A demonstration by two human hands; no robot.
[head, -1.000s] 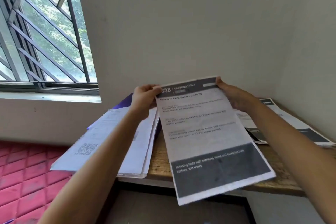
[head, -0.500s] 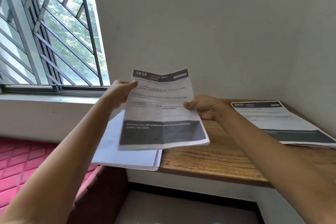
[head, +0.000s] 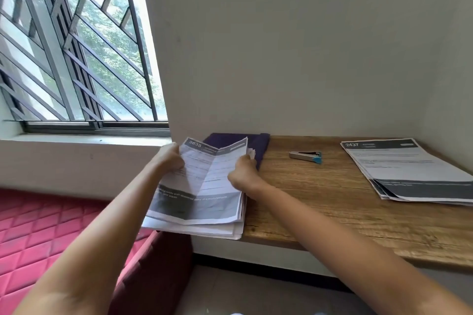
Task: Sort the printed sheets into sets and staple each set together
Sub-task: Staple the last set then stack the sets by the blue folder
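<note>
A printed sheet headed 3638 (head: 204, 181) bends along its middle over the stack of white sheets (head: 225, 230) at the left end of the wooden table (head: 332, 202). My left hand (head: 167, 158) grips its left edge near the top. My right hand (head: 240, 174) grips its right edge. A second pile of printed sheets headed 2437 (head: 409, 169) lies at the right end of the table. A grey stapler with a blue tip (head: 305, 156) rests on the table between the two piles.
A dark purple cloth or folder (head: 258, 143) lies under the left stack by the wall. Walls close the table at the back and right. A barred window (head: 76, 59) is at left, a red quilted seat (head: 51, 233) below it.
Both hands have carried the 3638 sheet left and down onto the left stack, and it now bends in the middle. The view has swung, bringing the stapler into sight.
</note>
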